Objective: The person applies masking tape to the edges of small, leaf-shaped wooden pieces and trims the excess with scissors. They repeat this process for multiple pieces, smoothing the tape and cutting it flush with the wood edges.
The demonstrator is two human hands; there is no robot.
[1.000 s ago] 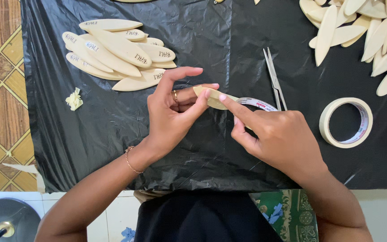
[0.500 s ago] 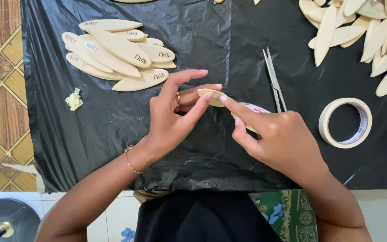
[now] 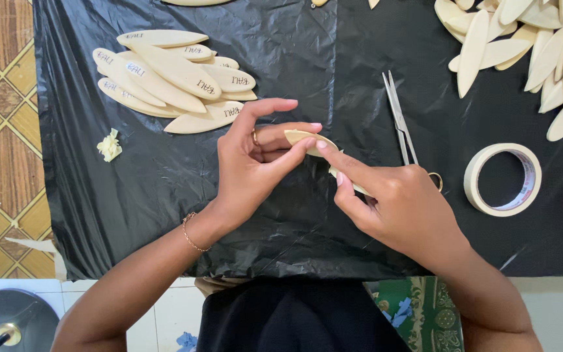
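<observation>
here, both hands pinch a pale, flat, leaf-shaped wooden piece (image 3: 304,139) over the black plastic sheet (image 3: 307,58).
the left hand (image 3: 252,166) grips its rounded end between thumb and fingers, the right hand (image 3: 402,205) presses a forefinger along it, thumb beneath; most of it is hidden. steel scissors (image 3: 400,120) and a cream masking tape roll (image 3: 503,179) lie just right.
</observation>
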